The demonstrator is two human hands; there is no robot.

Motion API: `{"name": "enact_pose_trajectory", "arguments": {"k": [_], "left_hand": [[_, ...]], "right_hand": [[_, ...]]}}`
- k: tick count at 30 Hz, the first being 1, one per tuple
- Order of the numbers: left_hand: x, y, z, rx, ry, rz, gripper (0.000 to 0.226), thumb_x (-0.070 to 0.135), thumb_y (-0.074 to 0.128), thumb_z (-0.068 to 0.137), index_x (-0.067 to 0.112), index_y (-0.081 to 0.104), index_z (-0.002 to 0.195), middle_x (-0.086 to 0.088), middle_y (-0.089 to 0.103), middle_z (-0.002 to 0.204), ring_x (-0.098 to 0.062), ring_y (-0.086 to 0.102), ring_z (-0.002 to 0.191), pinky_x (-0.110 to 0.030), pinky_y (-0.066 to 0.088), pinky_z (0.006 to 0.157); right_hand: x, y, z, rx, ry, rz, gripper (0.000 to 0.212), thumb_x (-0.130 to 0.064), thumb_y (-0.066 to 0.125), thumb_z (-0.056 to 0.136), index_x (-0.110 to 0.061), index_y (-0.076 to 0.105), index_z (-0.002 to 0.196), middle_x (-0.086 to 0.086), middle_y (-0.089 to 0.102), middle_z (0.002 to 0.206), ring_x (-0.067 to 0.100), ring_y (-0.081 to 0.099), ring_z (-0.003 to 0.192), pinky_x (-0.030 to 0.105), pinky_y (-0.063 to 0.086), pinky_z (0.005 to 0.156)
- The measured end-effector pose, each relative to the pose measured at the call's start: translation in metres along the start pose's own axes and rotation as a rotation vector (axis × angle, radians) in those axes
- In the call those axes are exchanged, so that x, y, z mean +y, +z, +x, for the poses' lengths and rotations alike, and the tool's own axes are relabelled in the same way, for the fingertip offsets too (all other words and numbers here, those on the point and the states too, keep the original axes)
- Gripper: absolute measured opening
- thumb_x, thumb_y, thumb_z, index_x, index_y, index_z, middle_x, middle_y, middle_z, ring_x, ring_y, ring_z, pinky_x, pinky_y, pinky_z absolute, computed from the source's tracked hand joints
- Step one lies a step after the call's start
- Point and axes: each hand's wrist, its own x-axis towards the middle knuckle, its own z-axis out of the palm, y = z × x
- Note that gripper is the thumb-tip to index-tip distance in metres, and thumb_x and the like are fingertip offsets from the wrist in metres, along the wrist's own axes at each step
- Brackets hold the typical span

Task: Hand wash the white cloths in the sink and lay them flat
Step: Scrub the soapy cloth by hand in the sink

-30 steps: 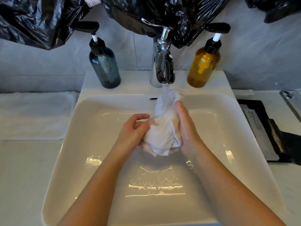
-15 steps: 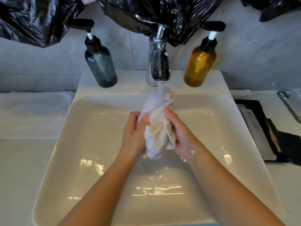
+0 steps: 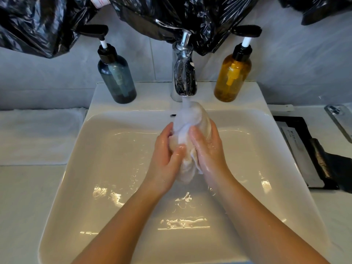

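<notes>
A wet white cloth (image 3: 192, 121), bunched into a roll, is held upright between both hands over the white sink (image 3: 80, 149). Water runs from the chrome faucet (image 3: 183, 73) onto its top. My left hand (image 3: 165, 159) grips the cloth from the left, thumb curled across its front. My right hand (image 3: 207, 149) grips it from the right, fingers wrapped round the top. The cloth's lower end hangs below the palms. Another white cloth (image 3: 38, 134) lies flat on the counter to the left of the sink.
A dark teal pump bottle (image 3: 116, 77) stands left of the faucet, an amber pump bottle (image 3: 233, 73) right of it. Black plastic bags (image 3: 171, 14) hang above. A black tray (image 3: 308, 149) and a phone (image 3: 341, 119) lie on the right counter.
My hands have closed in on the cloth and moved up under the stream. The left thumb has come across the front of the cloth, and the right fingers have wrapped over its top.
</notes>
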Motion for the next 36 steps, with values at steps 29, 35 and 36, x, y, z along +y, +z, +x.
{"name": "enact_pose_trajectory", "arguments": {"k": [29, 35, 36], "left_hand": [[0.038, -0.082, -0.049, -0.425, -0.187, 0.833, 0.043, 0.053, 0.063, 0.086, 0.025, 0.057, 0.118, 0.001, 0.064, 0.114, -0.022, 0.060, 0.099, -0.032, 0.049, 0.080], [0.020, -0.051, -0.070, -0.576, -0.034, 1.236, 0.036, 0.041, 0.059, 0.093, 0.020, 0.051, 0.121, -0.004, 0.062, 0.116, -0.025, 0.061, 0.101, -0.034, 0.050, 0.081], [0.022, -0.050, -0.070, -0.524, -0.009, 1.162, 0.030, 0.036, 0.059, 0.093, 0.019, 0.054, 0.117, -0.004, 0.061, 0.114, -0.025, 0.060, 0.099, -0.033, 0.048, 0.078]], "right_hand": [[-0.108, -0.096, -0.072, -0.629, 0.281, -1.633, 0.047, -0.034, 0.064, 0.094, -0.033, 0.047, 0.138, 0.001, 0.050, 0.127, 0.022, 0.051, 0.110, 0.037, 0.038, 0.090], [-0.068, -0.041, -0.089, -0.551, 0.196, -1.594, 0.077, -0.059, 0.070, 0.081, -0.024, 0.038, 0.142, 0.002, 0.050, 0.138, 0.028, 0.046, 0.129, 0.052, 0.027, 0.114], [-0.062, -0.033, -0.093, -0.565, 0.156, -1.618, 0.073, -0.045, 0.071, 0.085, -0.026, 0.036, 0.145, 0.004, 0.048, 0.140, 0.029, 0.045, 0.130, 0.052, 0.027, 0.114]]}}
